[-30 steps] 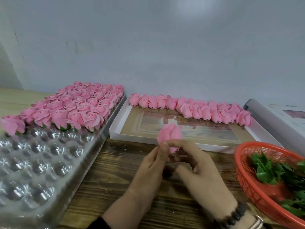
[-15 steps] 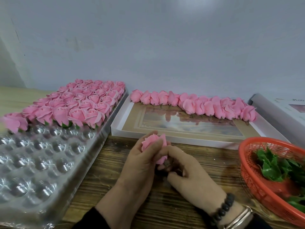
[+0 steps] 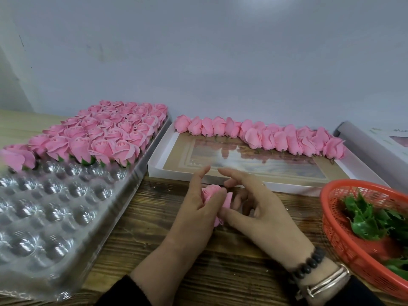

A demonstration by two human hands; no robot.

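A pink rose head (image 3: pixel 212 193) sits between my two hands, low over the wooden table (image 3: pixel 154 217). My left hand (image 3: pixel 194 215) grips it from the left, thumb across its front and index finger raised. My right hand (image 3: pixel 258 208) meets it from the right: thumb tip and bent fingers pinch an outer petal, index finger stretched out above. The rose's underside is hidden by my fingers.
A clear blister tray (image 3: pixel 55 217) at the left holds rows of pink roses (image 3: pixel 106 133) in its far half. A flat white box (image 3: pixel 154 171) behind my hands carries a row of rose heads (image 3: pixel 265 138). A red basket (image 3: pixel 340 239) with green leaves (image 3: pixel 366 221) stands at the right.
Both hands have come down and toward me with the rose, from in front of the white box to just over the table. The index fingers of both hands have lifted off it.
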